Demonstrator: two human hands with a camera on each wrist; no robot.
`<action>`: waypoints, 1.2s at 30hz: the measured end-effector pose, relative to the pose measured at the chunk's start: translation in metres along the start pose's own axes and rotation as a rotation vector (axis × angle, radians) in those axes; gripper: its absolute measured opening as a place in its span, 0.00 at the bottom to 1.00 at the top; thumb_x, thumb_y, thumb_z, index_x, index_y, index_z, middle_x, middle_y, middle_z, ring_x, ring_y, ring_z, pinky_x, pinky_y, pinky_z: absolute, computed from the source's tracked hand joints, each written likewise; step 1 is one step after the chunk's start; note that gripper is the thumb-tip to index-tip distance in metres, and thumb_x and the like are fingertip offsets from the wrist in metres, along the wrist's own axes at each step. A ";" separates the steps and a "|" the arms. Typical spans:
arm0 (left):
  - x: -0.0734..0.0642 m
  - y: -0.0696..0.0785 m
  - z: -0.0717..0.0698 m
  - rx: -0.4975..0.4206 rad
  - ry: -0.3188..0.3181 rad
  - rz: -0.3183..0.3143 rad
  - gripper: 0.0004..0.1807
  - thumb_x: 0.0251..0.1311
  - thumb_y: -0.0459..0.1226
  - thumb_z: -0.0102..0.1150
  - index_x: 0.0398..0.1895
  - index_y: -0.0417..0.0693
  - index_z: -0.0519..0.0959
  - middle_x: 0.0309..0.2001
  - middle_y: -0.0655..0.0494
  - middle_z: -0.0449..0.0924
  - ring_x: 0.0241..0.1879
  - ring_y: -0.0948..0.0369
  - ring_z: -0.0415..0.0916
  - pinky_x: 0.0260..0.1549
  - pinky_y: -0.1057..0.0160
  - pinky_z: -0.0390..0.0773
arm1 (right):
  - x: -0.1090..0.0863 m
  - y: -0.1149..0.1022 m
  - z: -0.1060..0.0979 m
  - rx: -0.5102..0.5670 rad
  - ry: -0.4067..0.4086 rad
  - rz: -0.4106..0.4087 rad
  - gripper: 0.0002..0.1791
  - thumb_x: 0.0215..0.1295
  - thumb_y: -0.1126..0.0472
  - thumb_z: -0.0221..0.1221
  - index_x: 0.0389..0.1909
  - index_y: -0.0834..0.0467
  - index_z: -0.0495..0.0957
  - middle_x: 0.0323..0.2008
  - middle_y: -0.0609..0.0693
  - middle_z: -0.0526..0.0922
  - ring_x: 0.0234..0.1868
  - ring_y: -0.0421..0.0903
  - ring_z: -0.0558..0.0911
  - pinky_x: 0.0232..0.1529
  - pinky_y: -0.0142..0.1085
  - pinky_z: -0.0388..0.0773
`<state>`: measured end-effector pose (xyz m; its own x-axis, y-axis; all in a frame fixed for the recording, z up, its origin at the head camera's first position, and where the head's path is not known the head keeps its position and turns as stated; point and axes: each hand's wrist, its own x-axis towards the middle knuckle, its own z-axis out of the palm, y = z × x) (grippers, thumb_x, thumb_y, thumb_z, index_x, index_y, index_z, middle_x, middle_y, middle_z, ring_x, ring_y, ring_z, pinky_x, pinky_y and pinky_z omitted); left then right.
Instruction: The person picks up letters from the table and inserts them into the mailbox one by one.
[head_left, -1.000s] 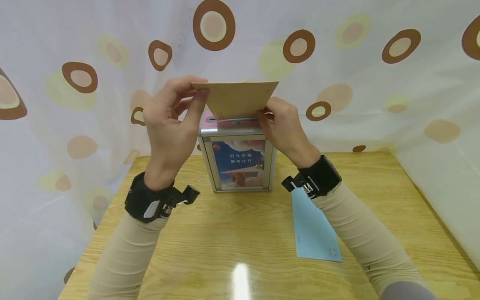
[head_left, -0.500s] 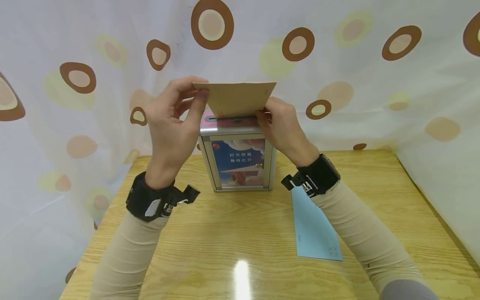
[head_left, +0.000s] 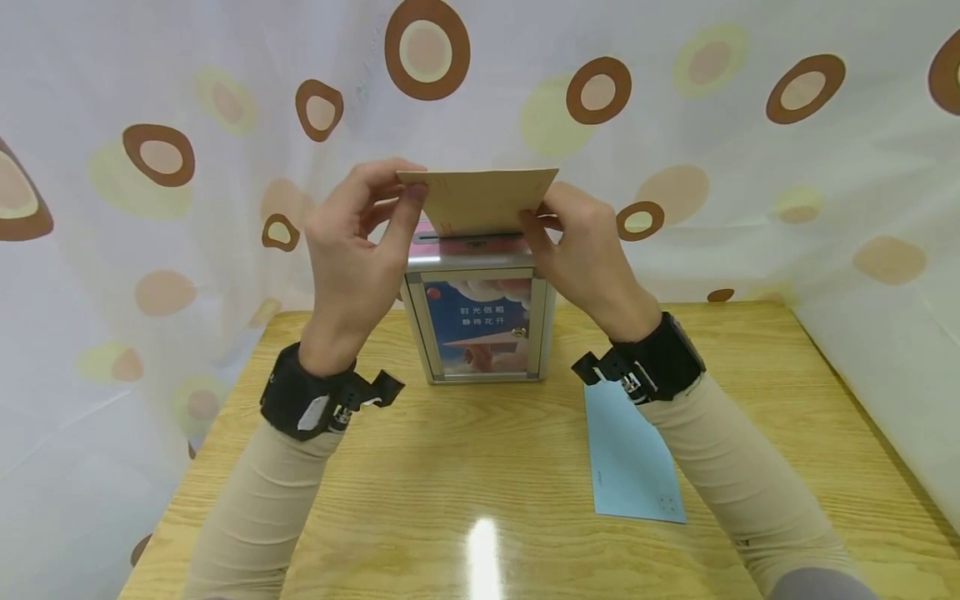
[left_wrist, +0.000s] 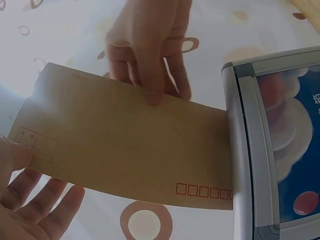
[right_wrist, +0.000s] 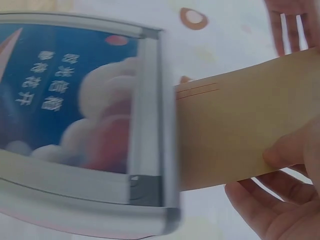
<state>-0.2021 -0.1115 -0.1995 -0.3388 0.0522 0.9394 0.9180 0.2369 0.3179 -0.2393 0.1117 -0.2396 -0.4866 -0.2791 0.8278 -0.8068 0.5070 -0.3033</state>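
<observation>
A brown paper envelope stands on edge at the slot in the pink top of a metal-framed letter box. Its lower edge meets the slot; how far it is inside cannot be told. My left hand pinches the envelope's upper left corner between thumb and fingers. Lower on the right side, my right hand pinches the other edge. In the left wrist view the envelope shows red printed squares and bends slightly. The right wrist view has the box's frame close beside the envelope.
A light blue envelope lies on the wooden table, partly under my right forearm. Behind the box hangs a white curtain with brown and yellow rounds. A small lock sits on the box's front door.
Both hands have shifted slightly right. My right hand has risen along the envelope's edge, and the envelope's upper edge is a little lower.
</observation>
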 end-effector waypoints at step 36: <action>0.007 0.013 -0.002 0.046 0.051 0.099 0.08 0.60 0.25 0.60 0.42 0.33 0.81 0.38 0.44 0.84 0.38 0.56 0.81 0.41 0.59 0.84 | 0.024 -0.073 -0.042 -0.014 0.327 -0.299 0.05 0.62 0.74 0.59 0.34 0.68 0.83 0.31 0.59 0.84 0.32 0.47 0.81 0.37 0.32 0.78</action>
<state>-0.1918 -0.1100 -0.1880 -0.2347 0.0288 0.9716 0.9357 0.2774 0.2178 -0.1780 0.1022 -0.1782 -0.0990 -0.1436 0.9847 -0.8902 0.4551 -0.0231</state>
